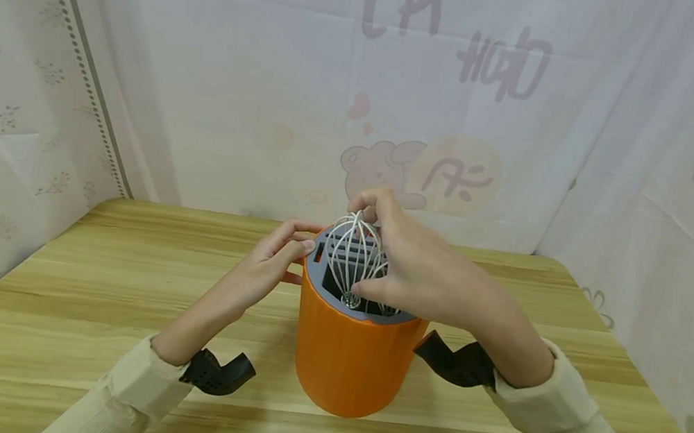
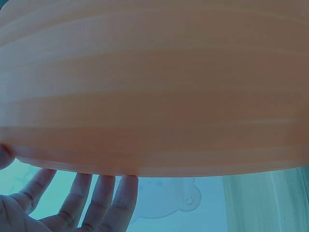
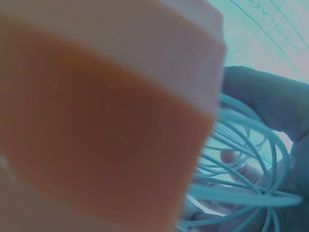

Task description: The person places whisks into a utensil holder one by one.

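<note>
Left hand (image 1: 274, 258): your fingers, nearly straight, touch the orange holder (image 1: 358, 364)
Right hand (image 1: 424, 266): your fingers curl round a whisk (image 1: 352, 259) in it
Blocked: second whisk (image 1: 387, 309), partly behind your right hand
Curtain (image 1: 239, 94): behind holder

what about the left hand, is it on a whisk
No, the left hand rests against the orange container, apart from the whisk wires.
</note>
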Available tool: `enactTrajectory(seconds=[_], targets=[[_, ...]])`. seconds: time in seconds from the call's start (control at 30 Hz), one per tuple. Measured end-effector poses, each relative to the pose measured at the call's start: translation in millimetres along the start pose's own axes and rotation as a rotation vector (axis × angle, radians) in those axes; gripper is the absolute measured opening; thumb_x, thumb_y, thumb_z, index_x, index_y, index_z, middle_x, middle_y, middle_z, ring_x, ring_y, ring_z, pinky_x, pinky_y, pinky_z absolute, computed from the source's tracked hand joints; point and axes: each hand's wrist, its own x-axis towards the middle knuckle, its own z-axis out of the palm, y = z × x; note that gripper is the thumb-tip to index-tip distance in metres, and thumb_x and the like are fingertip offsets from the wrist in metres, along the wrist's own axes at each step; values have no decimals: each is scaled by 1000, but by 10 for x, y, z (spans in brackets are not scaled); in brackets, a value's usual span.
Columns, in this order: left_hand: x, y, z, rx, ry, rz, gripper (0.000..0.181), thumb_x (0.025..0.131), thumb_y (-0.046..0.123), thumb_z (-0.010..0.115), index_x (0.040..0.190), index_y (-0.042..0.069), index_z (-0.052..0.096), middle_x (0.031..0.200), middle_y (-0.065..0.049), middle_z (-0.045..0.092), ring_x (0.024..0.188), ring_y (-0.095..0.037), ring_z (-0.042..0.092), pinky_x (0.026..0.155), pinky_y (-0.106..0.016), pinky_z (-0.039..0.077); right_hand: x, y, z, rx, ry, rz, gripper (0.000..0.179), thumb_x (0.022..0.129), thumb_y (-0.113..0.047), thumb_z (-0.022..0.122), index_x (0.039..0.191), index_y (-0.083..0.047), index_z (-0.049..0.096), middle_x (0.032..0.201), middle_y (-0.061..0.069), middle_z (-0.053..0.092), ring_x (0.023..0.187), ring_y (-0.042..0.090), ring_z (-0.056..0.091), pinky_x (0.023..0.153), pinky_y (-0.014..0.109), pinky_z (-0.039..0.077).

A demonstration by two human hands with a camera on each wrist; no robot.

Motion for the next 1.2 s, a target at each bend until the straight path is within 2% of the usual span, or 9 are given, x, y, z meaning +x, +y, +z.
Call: enactTrajectory(seconds=[0.17, 0.3, 0.53, 0.63, 0.8, 0.9, 1.03, 1.2], targets=[[0, 4, 0, 2, -1, -1, 35, 99, 26, 39, 130, 13, 45, 122, -15, 51, 102, -24, 56, 84, -41, 53, -8, -15, -21, -58, -22, 18, 69, 73, -24, 79, 122, -16, 33, 119, 4, 50, 104, 18, 55, 91, 35, 48], [1, 6, 11, -2, 3, -3, 34, 98, 26, 39, 130, 15, 45, 121, -14, 52, 102, -23, 56, 83, -40, 53, -7, -16, -33, -78, -48, 32, 65, 74, -35, 77, 120, -17, 36, 118, 1, 50, 104, 15, 55, 91, 34, 48], [-5, 2, 13, -6, 5, -9, 34, 98, 26, 38, 130, 16, 46, 123, -13, 52, 101, -22, 56, 83, -40, 53, -27, 0, -48, -8, -35, 50, 68, 74, -43, 75, 126, -19, 38, 122, -3, 50, 110, 13, 52, 95, 35, 46], [-8, 2, 12, -8, 4, -5, 35, 98, 26, 39, 130, 15, 45, 122, -14, 52, 101, -21, 56, 83, -40, 53, -63, 27, -101, 29, 33, 47, 68, 77, -43, 72, 131, -20, 39, 125, -4, 50, 111, 15, 51, 94, 38, 46], [-5, 1, 12, -10, 8, -1, 36, 98, 24, 39, 131, 13, 45, 123, -16, 51, 101, -21, 56, 84, -40, 53, -174, 231, -232, 108, 236, -13, 52, 86, -33, 64, 131, -15, 44, 128, 0, 50, 113, 19, 50, 97, 44, 42], [-8, 3, 10, -10, 12, -2, 36, 98, 24, 39, 131, 12, 44, 123, -16, 51, 101, -22, 56, 85, -40, 53, -278, 397, -299, 168, 285, 3, 43, 91, -30, 58, 129, -14, 44, 129, 2, 48, 115, 23, 50, 96, 46, 42], [-8, 7, 11, -6, 16, -8, 36, 98, 25, 39, 131, 13, 45, 122, -16, 51, 101, -22, 56, 85, -40, 53, -442, 602, -316, 213, 256, 62, 44, 94, -26, 55, 134, -17, 39, 133, 2, 43, 117, 26, 50, 92, 45, 47], [-20, 14, 2, 0, 8, -16, 36, 98, 26, 40, 131, 13, 45, 123, -16, 51, 102, -23, 56, 85, -40, 53, -602, 839, -121, 266, 167, 99, 56, 92, -22, 58, 140, -20, 30, 139, 2, 38, 118, 27, 52, 88, 33, 51]])
